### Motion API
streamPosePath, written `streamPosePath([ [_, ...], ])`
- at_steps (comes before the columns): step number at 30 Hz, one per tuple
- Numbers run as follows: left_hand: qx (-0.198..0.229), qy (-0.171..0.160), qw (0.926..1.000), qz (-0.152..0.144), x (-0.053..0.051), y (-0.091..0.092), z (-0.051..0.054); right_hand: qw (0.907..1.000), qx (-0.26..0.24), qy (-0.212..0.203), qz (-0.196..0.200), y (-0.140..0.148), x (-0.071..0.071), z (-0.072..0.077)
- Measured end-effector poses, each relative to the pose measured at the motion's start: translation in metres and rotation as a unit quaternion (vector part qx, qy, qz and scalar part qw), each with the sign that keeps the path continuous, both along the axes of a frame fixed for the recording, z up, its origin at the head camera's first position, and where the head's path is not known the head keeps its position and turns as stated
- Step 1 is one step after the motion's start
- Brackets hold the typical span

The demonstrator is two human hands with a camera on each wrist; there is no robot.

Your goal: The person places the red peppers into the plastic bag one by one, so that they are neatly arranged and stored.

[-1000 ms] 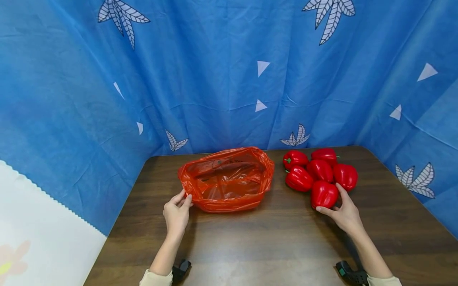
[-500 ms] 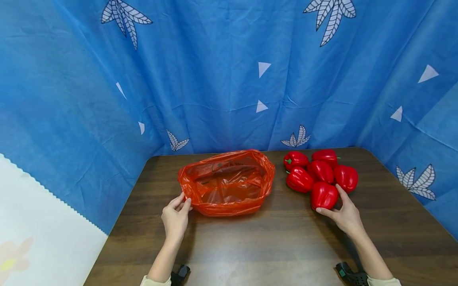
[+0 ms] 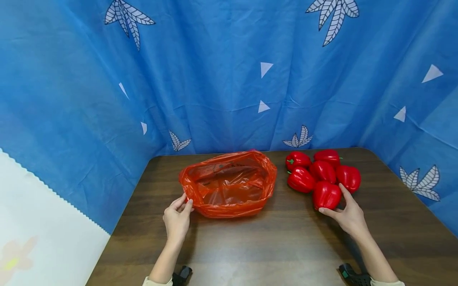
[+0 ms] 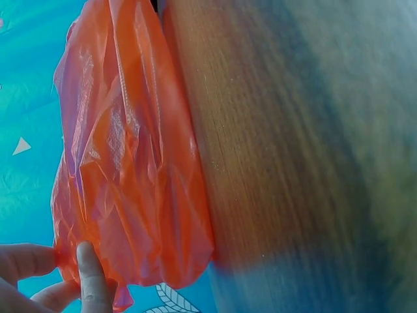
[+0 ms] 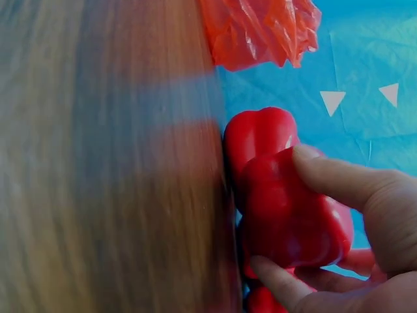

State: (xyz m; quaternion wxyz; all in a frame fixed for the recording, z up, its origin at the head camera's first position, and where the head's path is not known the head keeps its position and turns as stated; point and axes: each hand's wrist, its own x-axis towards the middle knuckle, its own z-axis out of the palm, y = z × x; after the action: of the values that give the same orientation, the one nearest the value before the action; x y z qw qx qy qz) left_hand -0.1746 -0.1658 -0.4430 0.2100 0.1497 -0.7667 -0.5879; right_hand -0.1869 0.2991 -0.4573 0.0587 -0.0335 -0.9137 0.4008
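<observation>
Blue curtain (image 3: 214,79), printed, hanging behind a dark wood-grain table (image 3: 257,246); white cloth (image 3: 43,238) at far left. Item: one red-orange plastic bag (image 3: 229,210), left of centre on the table, mouth open upward, long axis running left to right, its right end slightly farther back. Left hand (image 3: 177,222): thumb and fingers pinching the bag's rim at the near left corner. Item: one red bell pepper (image 3: 327,195), nearest of a cluster to the right of the bag, grooves running roughly near to far; stem out of sight, so which way it points cannot be told. Right hand (image 3: 350,217): thumb at the pepper's near side, index finger at its right — both touching, curved round it. Items: five further red peppers (image 3: 323,171), packed close behind — the rearmost lying crosswise, green stem to the right, the front left one with its stem toward the far left. Black device (image 3: 183,274) at each wrist.
</observation>
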Motion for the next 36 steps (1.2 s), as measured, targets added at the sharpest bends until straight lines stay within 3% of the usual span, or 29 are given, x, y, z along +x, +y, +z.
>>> streamPosePath([
  [9, 0.009, 0.022, 0.9997, -0.007, -0.002, 0.001, -0.002, 0.9988, -0.001, 0.049, 0.004, -0.007, 0.005, 0.020],
  [15, 0.020, 0.029, 0.9994, -0.005, -0.002, 0.002, -0.002, 0.9968, 0.019, 0.076, 0.018, -0.021, -0.001, 0.039],
  [25, 0.002, 0.015, 0.9999, -0.001, 0.000, 0.002, -0.001, 0.9889, -0.051, 0.108, 0.088, -0.069, -0.017, 0.070],
  [36, -0.007, 0.014, 0.9999, 0.000, 0.000, 0.001, 0.000, 0.9774, -0.125, 0.096, 0.142, -0.125, -0.035, 0.076],
])
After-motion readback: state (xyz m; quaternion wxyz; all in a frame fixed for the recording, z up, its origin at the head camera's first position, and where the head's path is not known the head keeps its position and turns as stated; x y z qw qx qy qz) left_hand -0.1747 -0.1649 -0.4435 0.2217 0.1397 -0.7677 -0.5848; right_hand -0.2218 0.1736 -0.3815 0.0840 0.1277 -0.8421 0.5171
